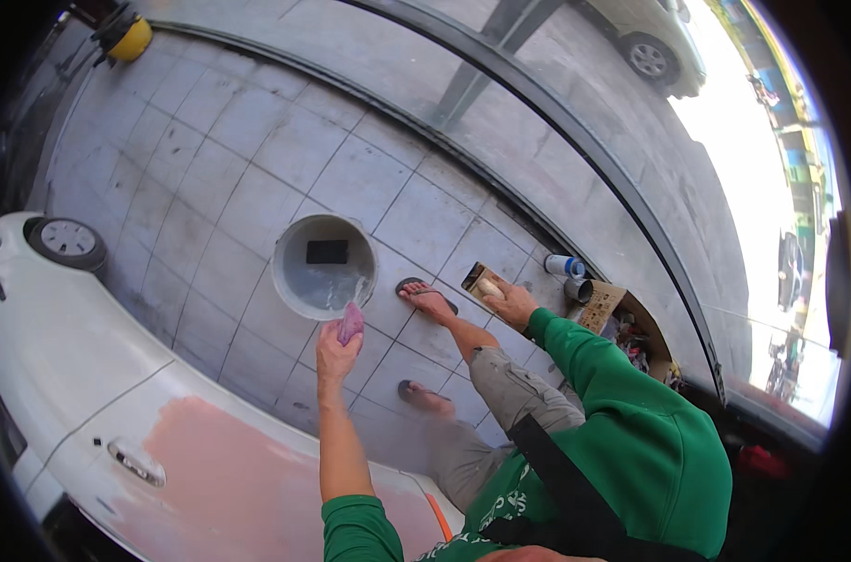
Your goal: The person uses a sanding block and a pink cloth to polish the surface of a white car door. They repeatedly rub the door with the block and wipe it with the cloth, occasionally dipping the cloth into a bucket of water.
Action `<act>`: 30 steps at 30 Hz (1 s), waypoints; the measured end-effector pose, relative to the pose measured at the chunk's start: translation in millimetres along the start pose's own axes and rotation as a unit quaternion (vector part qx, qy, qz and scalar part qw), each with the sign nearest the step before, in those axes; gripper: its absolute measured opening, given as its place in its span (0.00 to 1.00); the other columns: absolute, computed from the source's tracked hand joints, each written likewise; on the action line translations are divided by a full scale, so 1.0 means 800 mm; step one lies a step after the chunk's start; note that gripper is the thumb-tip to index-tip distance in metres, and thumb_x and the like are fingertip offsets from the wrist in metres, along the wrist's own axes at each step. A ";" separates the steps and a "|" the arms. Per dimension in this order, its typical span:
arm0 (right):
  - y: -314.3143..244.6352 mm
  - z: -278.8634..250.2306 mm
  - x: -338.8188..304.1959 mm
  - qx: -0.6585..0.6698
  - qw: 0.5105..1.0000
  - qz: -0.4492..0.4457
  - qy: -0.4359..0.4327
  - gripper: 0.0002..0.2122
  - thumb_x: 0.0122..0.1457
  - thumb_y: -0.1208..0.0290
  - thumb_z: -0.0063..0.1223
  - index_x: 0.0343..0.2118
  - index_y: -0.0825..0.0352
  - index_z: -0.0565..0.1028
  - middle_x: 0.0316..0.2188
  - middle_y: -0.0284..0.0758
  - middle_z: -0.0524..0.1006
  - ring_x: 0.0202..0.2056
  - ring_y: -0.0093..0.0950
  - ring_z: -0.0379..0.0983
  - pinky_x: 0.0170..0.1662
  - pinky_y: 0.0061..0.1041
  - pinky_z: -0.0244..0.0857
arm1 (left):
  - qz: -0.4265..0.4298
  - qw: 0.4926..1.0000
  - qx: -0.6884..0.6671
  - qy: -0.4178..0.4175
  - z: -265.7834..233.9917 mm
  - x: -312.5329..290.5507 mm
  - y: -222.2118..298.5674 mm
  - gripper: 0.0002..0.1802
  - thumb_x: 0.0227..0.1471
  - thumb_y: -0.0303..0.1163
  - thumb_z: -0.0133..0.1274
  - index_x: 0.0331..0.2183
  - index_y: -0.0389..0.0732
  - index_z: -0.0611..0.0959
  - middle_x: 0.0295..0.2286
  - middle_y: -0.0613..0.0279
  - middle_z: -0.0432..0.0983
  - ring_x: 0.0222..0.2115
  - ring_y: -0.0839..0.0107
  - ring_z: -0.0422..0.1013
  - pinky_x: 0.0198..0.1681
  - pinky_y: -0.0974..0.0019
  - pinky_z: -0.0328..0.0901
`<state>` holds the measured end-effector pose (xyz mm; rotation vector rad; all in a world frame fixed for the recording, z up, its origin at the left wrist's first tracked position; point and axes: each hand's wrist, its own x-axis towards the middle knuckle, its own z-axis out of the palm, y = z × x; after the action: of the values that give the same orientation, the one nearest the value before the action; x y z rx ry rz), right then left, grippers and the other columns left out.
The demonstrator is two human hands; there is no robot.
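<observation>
Pink piece [351, 324], left hand [336, 352]: long axis toward bucket [292, 279].

The grey tiled floor [425, 211] bears a water bucket [287, 283] at nine o'clock, a cardboard box [601, 311] at three.

Brown block [471, 278] partly hidden by right fingers [496, 292], white car [116, 393] cropped

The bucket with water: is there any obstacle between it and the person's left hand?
Nothing visible blocks the way. Only the pink piece that the left hand itself holds lies between; its upper tip overlaps the near rim of the bucket in this view. Whether it touches the rim, I cannot tell.
</observation>
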<state>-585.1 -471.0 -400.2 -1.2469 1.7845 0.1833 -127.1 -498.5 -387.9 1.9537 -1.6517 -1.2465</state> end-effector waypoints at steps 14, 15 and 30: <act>-0.135 0.034 -0.116 0.194 0.959 -0.203 -0.043 0.20 0.68 0.53 0.59 0.45 0.70 0.78 0.19 0.30 0.73 0.15 0.19 0.65 0.18 0.25 0.59 | -0.002 0.913 0.313 0.262 -0.561 -0.364 0.107 0.29 0.52 0.29 0.54 0.58 0.50 0.84 0.46 0.56 0.80 0.46 0.56 0.79 0.54 0.58 0.74; -0.138 0.038 -0.138 0.219 0.954 -0.200 -0.042 0.19 0.69 0.53 0.59 0.43 0.69 0.78 0.18 0.28 0.72 0.14 0.17 0.64 0.17 0.24 0.57 | -0.014 0.902 0.322 0.287 -0.600 -0.374 0.097 0.26 0.54 0.30 0.53 0.55 0.53 0.87 0.47 0.56 0.81 0.48 0.56 0.78 0.56 0.57 0.73; -0.105 0.090 -0.401 0.411 0.901 -0.122 -0.056 0.17 0.69 0.50 0.59 0.35 0.61 0.73 0.17 0.24 0.67 0.13 0.18 0.60 0.16 0.22 0.58 | -0.208 0.855 0.447 0.164 -0.498 -0.563 0.054 0.15 0.61 0.44 0.61 0.42 0.46 0.91 0.47 0.62 0.84 0.54 0.55 0.75 0.57 0.52 0.73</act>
<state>-455.0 -255.6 -172.3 -0.7921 1.3427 -0.5834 162.0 -221.6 62.7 2.9634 -1.8393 -0.1179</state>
